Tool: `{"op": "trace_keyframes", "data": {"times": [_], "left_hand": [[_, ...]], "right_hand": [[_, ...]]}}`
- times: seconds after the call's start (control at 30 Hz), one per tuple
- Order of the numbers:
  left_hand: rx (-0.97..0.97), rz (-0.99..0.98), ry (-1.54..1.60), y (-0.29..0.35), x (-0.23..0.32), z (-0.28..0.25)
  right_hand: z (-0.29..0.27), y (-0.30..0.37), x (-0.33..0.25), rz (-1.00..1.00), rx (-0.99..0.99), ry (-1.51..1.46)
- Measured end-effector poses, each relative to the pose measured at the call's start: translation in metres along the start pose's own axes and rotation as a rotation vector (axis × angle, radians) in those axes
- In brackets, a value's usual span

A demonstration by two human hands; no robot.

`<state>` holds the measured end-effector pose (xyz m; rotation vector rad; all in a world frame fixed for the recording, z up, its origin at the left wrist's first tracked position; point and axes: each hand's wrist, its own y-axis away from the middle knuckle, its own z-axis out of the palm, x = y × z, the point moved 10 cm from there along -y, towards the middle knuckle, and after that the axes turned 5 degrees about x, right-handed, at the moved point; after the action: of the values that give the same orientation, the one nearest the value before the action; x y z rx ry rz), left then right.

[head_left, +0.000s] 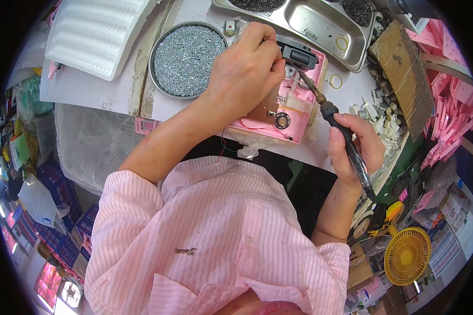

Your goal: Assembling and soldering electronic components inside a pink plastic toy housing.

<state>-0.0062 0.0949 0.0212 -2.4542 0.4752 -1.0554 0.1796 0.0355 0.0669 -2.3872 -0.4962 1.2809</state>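
Observation:
My right hand holds a soldering iron by its dark handle, like a pen. Its metal tip points up and left, to a small metal part beside a black plastic housing. My left hand is closed at the left end of that housing; whatever sits between its fingertips is hidden. Below both lies a pink plastic casing with thin wires and a round dark speaker in it. A brown board shows partly under my left wrist.
Left of my hand stands a round tin of small screws, with a small motor beside it. A metal tray lies behind. White plastic pieces, cardboard and pink parts crowd the right; white foam lies left.

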Motion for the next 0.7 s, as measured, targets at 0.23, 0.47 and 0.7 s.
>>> {"op": "trace_keyframes", "data": {"times": [0.23, 0.47, 0.7], "left_hand": [[0.010, 0.012, 0.009, 0.000, 0.000, 0.000], [0.002, 0.005, 0.007, 0.000, 0.000, -0.001], [0.000, 0.006, 0.032, 0.001, -0.002, 0.000]], "right_hand": [[-0.021, 0.013, 0.004, 0.043, 0.082, -0.012], [-0.022, 0.016, 0.004, 0.098, 0.073, 0.023], [-0.024, 0.017, 0.007, 0.103, 0.081, 0.011]]}}
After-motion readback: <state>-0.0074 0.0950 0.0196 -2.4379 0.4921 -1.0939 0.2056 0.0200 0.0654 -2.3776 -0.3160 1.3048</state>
